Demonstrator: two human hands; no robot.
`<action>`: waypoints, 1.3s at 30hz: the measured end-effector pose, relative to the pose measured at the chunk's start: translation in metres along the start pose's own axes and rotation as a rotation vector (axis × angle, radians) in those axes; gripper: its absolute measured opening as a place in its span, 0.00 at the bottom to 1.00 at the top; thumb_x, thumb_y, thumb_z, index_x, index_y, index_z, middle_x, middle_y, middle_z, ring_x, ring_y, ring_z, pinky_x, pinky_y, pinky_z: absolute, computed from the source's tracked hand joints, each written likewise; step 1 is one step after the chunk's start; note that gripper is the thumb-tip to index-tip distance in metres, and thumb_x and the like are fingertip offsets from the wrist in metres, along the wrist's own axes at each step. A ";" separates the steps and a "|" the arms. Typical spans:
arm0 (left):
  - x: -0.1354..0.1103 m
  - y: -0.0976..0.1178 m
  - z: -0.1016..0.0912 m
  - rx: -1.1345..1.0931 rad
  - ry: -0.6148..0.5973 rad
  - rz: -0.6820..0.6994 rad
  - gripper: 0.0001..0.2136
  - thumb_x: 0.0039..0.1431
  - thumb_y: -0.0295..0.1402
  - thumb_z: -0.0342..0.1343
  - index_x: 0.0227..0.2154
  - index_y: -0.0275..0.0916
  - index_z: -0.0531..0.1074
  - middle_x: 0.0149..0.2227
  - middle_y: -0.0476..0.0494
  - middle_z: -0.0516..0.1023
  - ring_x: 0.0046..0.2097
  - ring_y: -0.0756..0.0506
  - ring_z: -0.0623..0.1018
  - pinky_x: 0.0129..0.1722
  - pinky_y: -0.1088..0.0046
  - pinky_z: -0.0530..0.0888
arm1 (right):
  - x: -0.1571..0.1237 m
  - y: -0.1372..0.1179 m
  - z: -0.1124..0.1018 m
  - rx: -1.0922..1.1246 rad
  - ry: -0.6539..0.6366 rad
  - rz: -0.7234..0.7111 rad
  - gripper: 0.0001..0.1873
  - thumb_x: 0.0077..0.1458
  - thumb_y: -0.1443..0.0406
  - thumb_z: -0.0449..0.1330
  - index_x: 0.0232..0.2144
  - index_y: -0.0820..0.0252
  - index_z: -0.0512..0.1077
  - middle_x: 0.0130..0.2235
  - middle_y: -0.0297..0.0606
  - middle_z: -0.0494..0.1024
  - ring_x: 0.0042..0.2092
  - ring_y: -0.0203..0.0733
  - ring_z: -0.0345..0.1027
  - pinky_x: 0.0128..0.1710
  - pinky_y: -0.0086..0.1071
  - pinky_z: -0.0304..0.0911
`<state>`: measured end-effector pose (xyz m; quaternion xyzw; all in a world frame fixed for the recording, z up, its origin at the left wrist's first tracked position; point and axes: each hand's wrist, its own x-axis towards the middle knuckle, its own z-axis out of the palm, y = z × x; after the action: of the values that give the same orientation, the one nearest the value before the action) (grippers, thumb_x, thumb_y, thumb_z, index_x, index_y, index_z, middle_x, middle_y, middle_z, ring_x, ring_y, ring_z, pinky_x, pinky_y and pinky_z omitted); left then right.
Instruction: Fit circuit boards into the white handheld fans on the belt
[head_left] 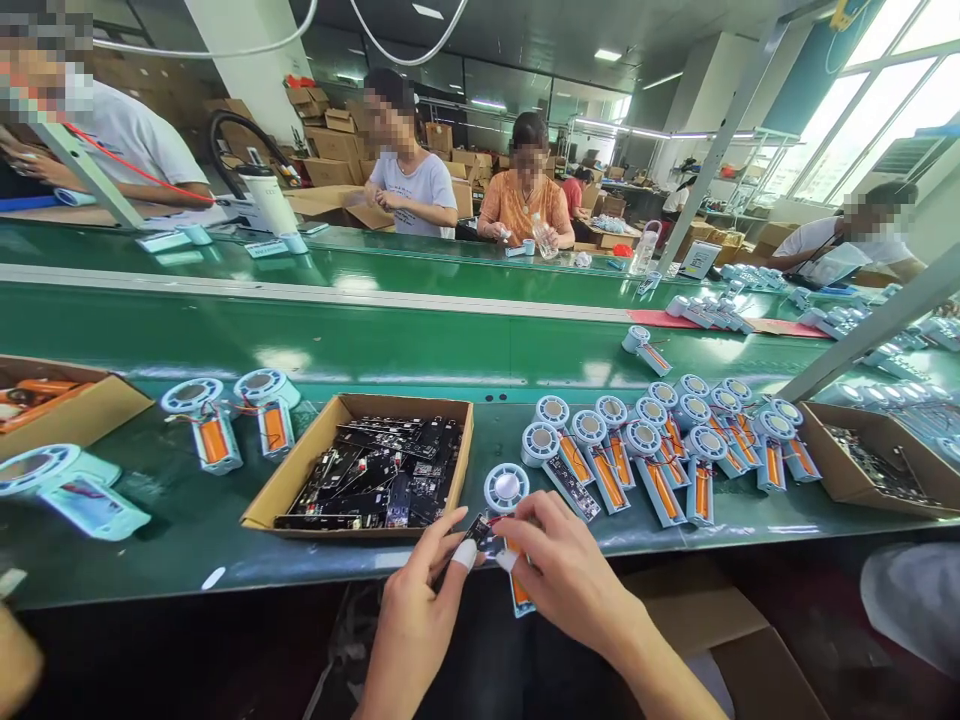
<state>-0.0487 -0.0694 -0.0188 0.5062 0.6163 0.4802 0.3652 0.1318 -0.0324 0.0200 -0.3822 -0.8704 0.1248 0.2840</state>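
My left hand (pixel 424 590) pinches a small black circuit board (pixel 477 527) between thumb and fingers, with a white cover on the thumb tip. My right hand (pixel 559 565) is closed at the board's right end, where thin red wires (pixel 493 520) run to its fingertips. Its thumb also wears a white cover and lies against a light-blue handheld fan (pixel 507 487). This fan's round head points up beyond my hands. Its open handle, with an orange battery cell (pixel 518 590), shows below my right fingers, which hide the middle.
A cardboard box of black circuit boards (pixel 375 470) stands left of my hands. Many open fans (pixel 645 440) crowd the right, beside another board box (pixel 885 460). More fans (pixel 199 420) lie left. Beyond runs a green conveyor belt (pixel 375 325), with people seated behind it.
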 end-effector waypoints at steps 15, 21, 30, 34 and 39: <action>-0.005 0.001 -0.003 0.618 -0.101 0.343 0.24 0.62 0.28 0.39 0.47 0.48 0.80 0.39 0.42 0.79 0.28 0.47 0.82 0.26 0.75 0.75 | 0.005 0.011 0.010 0.552 0.122 0.295 0.10 0.59 0.72 0.59 0.35 0.57 0.80 0.36 0.36 0.81 0.37 0.39 0.75 0.37 0.29 0.68; -0.002 0.001 -0.001 0.401 0.057 0.262 0.18 0.61 0.35 0.49 0.50 0.40 0.76 0.42 0.40 0.85 0.41 0.40 0.85 0.41 0.66 0.81 | 0.011 0.004 0.013 0.374 0.022 0.219 0.13 0.58 0.76 0.59 0.37 0.56 0.80 0.39 0.37 0.78 0.41 0.40 0.74 0.42 0.31 0.68; -0.003 0.005 0.002 0.265 0.110 0.390 0.14 0.61 0.32 0.52 0.42 0.41 0.82 0.41 0.42 0.85 0.42 0.43 0.84 0.46 0.69 0.80 | 0.014 -0.003 0.012 -0.084 0.006 0.024 0.10 0.62 0.74 0.57 0.38 0.58 0.76 0.39 0.40 0.77 0.36 0.42 0.68 0.36 0.33 0.65; -0.001 0.009 -0.002 0.223 0.063 0.354 0.13 0.60 0.33 0.53 0.41 0.42 0.82 0.40 0.42 0.85 0.42 0.43 0.84 0.43 0.69 0.81 | 0.013 0.000 0.015 -0.034 0.035 0.008 0.12 0.63 0.74 0.54 0.39 0.58 0.75 0.39 0.40 0.77 0.37 0.42 0.69 0.38 0.32 0.66; 0.000 0.006 -0.002 0.140 0.025 0.247 0.14 0.59 0.34 0.53 0.42 0.41 0.82 0.40 0.42 0.85 0.38 0.42 0.85 0.39 0.68 0.82 | 0.009 0.005 0.031 0.135 0.163 0.036 0.12 0.62 0.74 0.52 0.40 0.58 0.74 0.40 0.41 0.76 0.39 0.40 0.72 0.39 0.30 0.68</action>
<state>-0.0483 -0.0699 -0.0123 0.5961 0.5859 0.4837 0.2595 0.1119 -0.0223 -0.0034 -0.3867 -0.8270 0.1569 0.3766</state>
